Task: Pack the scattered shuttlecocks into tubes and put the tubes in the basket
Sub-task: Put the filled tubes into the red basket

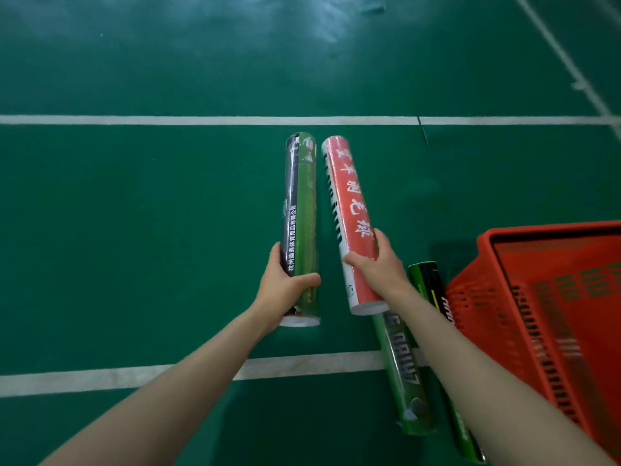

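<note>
Near: green floor tube [403, 371] and dark floor tube [428, 280] lie on floor [134, 230], just beside basket [477, 304]. Right arm hides part of both. Basket cut off at picture edge; no tube in part that shows.

Further: left hand [282, 280] fingers wrap round green tube [300, 203]. Right hand [376, 267] fingers wrap round red tube [349, 210]. Both tubes up off floor, side by side, not touching.

My guess: no loose shuttlecocks in sight, so packing looks done. Four tubes left to go in basket. Cannot tell if tubes are full.

Far: floor blurry and shiny.
</note>
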A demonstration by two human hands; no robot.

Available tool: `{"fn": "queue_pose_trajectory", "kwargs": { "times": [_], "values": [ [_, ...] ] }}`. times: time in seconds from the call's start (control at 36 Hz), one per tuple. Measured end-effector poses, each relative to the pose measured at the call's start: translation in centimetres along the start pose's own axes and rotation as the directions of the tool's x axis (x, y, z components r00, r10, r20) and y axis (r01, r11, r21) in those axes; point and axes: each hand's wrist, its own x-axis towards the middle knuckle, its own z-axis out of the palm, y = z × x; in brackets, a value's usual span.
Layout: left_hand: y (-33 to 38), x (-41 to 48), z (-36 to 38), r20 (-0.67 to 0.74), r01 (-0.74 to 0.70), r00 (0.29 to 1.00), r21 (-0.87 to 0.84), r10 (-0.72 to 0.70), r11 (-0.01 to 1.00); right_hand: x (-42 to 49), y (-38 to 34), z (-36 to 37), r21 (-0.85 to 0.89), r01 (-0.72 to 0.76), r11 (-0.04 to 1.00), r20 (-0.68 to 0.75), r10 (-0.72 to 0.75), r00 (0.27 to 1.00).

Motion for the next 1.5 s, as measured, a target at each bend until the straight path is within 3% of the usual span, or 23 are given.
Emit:
{"fn": "queue_pose_trajectory", "kwargs": {
  "times": [0.14,0.31,0.42,0.56,0.78,0.89,1.06,1.14,1.5],
  "values": [
    [1.1,0.6,3.2,0.109,-0.108,0.987,-0.078,0.116,0.991,-0.4,0.9,-4.8,0.038,0.091,0.995,-0.144,-0.084,0.986],
    [2.3,-2.4,11.9,0.308,-0.103,0.937,-0.213,0.167,0.972,-4.2,4.2,-13.6,0.041,0.175,0.984,-0.343,-0.151,0.927],
    [3.0,-5.6,17.3,0.401,-0.085,0.898,-0.240,0.178,0.967,-7.3,6.9,-18.1,0.073,0.184,0.980,-0.456,-0.131,0.880],
    [2.9,-9.3,21.4,0.477,-0.009,0.874,-0.181,0.096,0.983,-11.4,11.3,-21.4,0.139,0.121,0.983,-0.546,-0.026,0.838],
    [0.5,-11.5,25.8,0.550,-0.013,0.831,-0.126,0.081,0.992,-12.3,17.5,-23.6,0.160,0.015,0.987,-0.541,0.075,0.837],
    [-1.4,-12.0,28.4,0.552,0.007,0.832,-0.111,0.056,0.994,-11.0,19.4,-23.8,0.158,0.040,0.987,-0.532,0.051,0.846],
    [-3.2,-12.4,31.0,0.533,-0.124,0.832,-0.092,0.154,0.988,-9.6,22.2,-23.5,0.233,0.085,0.969,-0.492,0.042,0.870],
    [-3.6,-12.2,32.0,0.532,-0.092,0.837,-0.101,0.131,0.991,-8.9,23.7,-23.2,0.265,0.079,0.961,-0.474,0.058,0.879],
    [-3.8,-15.2,34.5,0.439,-0.094,0.897,0.087,0.047,0.992,-10.8,26.6,-26.8,0.098,0.072,0.993,-0.420,-0.024,0.907]
  ]
}}
